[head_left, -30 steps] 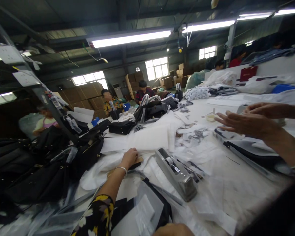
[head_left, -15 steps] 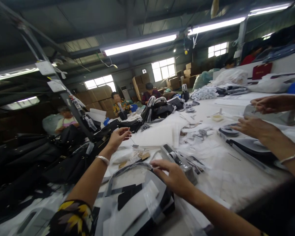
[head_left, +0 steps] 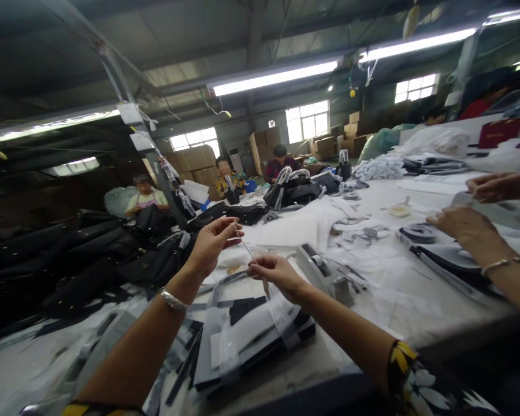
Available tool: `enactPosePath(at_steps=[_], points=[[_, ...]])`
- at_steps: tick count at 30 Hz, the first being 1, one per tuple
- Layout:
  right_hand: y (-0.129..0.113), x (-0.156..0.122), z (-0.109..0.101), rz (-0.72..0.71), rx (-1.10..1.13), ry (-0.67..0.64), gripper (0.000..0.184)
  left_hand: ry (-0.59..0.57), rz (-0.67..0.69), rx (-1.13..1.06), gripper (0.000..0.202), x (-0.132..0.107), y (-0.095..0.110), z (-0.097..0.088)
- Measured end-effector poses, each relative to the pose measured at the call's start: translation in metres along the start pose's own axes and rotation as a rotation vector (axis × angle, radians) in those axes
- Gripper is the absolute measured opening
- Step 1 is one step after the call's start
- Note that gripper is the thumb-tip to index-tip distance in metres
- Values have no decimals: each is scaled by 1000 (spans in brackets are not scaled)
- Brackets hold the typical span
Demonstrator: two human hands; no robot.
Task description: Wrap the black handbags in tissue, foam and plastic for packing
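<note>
My left hand (head_left: 214, 245) pinches the upper end of a thin pale string (head_left: 245, 245). Lower down and to the right, my right hand (head_left: 277, 276) closes on the string's other end, with a small tag (head_left: 266, 288) hanging below its fingers. The string runs taut and slanting between both hands. Beneath them lies a black bag (head_left: 212, 370) wrapped in white padding and clear plastic, its wrapped handle (head_left: 214, 294) arching behind. A grey tape dispenser (head_left: 316, 263) stands just beyond my right hand.
Black bags (head_left: 99, 260) pile up on the left. Another tape dispenser (head_left: 101, 341) sits near my left forearm. White sheets (head_left: 286, 231) lie ahead. On the right, a co-worker's hands (head_left: 468, 222) work over a black item (head_left: 446, 263). Other people sit across the table.
My right hand has left the bag's handle and risen to grip the string's lower end near the tag. The view has turned slightly left.
</note>
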State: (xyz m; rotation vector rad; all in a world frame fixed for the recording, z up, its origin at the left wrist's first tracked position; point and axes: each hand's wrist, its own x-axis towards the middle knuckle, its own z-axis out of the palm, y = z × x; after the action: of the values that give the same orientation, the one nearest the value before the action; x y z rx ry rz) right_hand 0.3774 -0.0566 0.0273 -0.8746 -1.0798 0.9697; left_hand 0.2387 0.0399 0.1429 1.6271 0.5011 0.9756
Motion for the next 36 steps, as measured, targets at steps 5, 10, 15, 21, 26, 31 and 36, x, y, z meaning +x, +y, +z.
enactPosePath(at_steps=[5,10,15,21,26,31,36], points=[[-3,-24,6,95,109,-143,43,43,-76,0,47,-39,-25,-20],[-2,-33,11,186,0,-155,46,-67,-176,99,49,-81,-47,-24],[0,-38,18,178,-107,-131,42,-234,-251,228,42,-109,-55,-25],[-2,-44,25,99,-302,-147,33,-290,-265,337,38,-122,-61,-27],[-7,-48,22,129,-399,-227,34,-246,-236,376,41,-125,-67,-31],[-5,-52,20,150,-423,-251,35,-209,-213,394,38,-126,-68,-29],[3,-53,20,187,-346,-273,35,-176,-252,297,43,-125,-66,-27]])
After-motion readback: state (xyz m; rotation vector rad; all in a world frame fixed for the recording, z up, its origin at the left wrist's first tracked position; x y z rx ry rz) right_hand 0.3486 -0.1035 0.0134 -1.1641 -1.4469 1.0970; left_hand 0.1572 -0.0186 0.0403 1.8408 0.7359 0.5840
